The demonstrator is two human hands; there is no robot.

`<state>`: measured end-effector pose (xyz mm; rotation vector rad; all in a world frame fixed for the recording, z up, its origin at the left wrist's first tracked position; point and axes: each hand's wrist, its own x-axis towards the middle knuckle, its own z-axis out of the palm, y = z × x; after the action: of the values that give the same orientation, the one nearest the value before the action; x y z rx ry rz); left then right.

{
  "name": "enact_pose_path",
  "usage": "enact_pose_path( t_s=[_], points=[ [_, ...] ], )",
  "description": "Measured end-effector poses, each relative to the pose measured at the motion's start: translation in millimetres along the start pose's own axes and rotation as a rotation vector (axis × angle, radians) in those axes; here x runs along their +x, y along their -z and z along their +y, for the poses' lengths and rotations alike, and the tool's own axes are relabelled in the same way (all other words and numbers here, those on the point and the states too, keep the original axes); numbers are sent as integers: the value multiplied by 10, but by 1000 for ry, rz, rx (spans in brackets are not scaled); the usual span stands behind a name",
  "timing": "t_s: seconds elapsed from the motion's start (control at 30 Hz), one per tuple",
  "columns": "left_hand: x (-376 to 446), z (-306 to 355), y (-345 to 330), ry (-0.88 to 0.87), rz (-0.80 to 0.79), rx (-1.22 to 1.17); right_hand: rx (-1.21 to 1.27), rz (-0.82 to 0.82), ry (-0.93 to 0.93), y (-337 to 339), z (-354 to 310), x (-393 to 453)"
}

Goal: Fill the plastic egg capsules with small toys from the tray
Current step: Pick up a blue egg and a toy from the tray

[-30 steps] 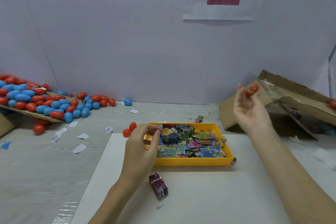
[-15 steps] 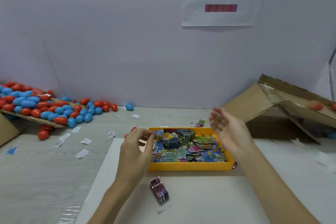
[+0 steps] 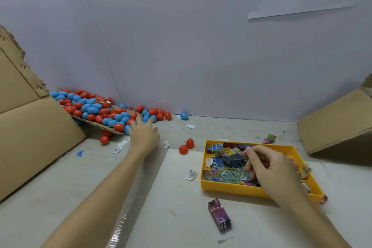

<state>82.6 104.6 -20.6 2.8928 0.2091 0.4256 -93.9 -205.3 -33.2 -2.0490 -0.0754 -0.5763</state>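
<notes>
Glossy, smooth plastic eggs in red and blue lie heaped at ten o'clock on a flap of rough, torn-edged brown cardboard. The yellow tray at four o'clock looks like smooth, matt plastic and holds shiny printed packets. A matt white sheet covers the scuffed grey tabletop. Plain matt paper hangs on the wall at one o'clock.

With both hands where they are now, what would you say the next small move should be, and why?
Probably the left hand closes on one egg capsule: its spread fingers hover empty at the edge of the capsule pile, while the right hand is already curled among the toys in the yellow tray.
</notes>
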Motion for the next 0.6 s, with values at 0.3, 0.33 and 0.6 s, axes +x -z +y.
enact_pose_path(
  t_s=[0.3, 0.33, 0.6],
  points=[
    [456, -353, -185, -227, 19, 404, -145, -31, 90, -68, 33, -18],
    [393, -317, -191, -216, 27, 322, -139, -23, 89, -66, 24, -23],
    [-861, 697, 245, 4, -129, -1051, -153, 15, 74, -48, -4, -26]
  ],
)
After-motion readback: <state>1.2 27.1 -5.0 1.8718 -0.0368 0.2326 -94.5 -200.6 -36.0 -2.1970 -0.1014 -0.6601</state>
